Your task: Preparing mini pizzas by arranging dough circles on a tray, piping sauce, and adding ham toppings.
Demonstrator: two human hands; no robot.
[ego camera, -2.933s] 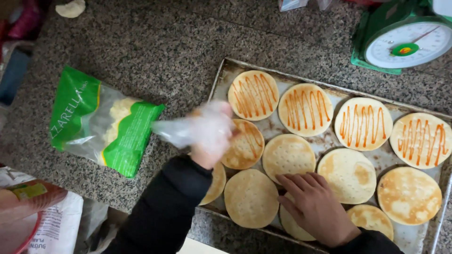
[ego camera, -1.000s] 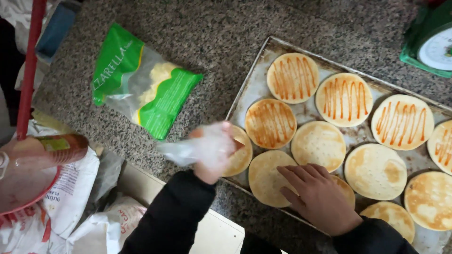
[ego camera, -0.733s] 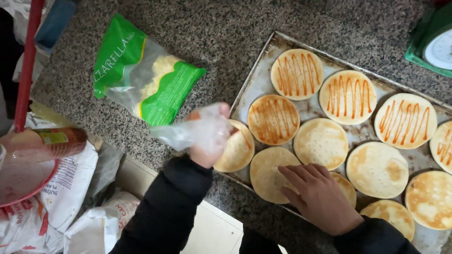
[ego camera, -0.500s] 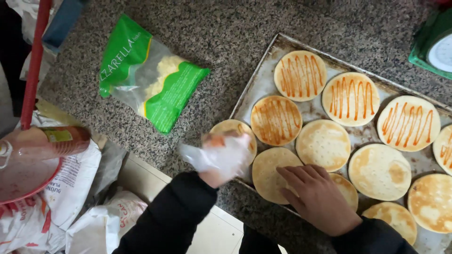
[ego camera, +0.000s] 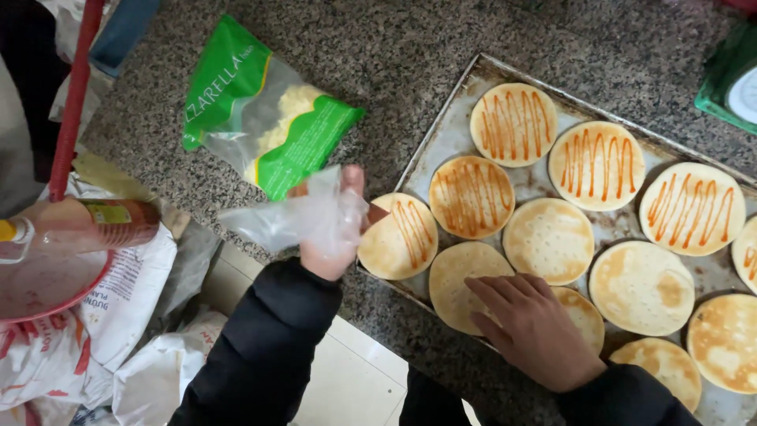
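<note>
In the head view, your left hand (ego camera: 335, 225) sits left of centre in the frame, closed around a clear plastic piping bag (ego camera: 292, 217) whose loose end trails off to the left over the granite counter (ego camera: 378, 71). The tip of the bag is over the flat round bread (ego camera: 397, 235) at the lower left corner of the metal baking tray (ego camera: 441, 138), and that bread carries a few orange sauce lines on its right part only.

Your right hand (ego camera: 536, 331) lies low and right of centre, open and flat, fingers stretched left, with the fingertips (ego camera: 479, 285) resting on a plain bread (ego camera: 465, 288) at the tray's near edge. It holds nothing.

The tray runs from centre frame off the right edge. The breads along its upper row, such as the one at top centre (ego camera: 513, 124), are fully striped with orange sauce, as is the one just right of your left hand (ego camera: 471, 196). The breads nearer you, like the pale one in the middle (ego camera: 548, 241), are bare.

At upper left on the counter lies a green and clear bag of grated cheese (ego camera: 264, 110), apart from the tray. A green kitchen scale (ego camera: 729, 79) shows at the upper right edge. At lower left, off the counter, white sacks (ego camera: 118, 315) are stacked below a red bowl (ego camera: 47, 284)
</note>
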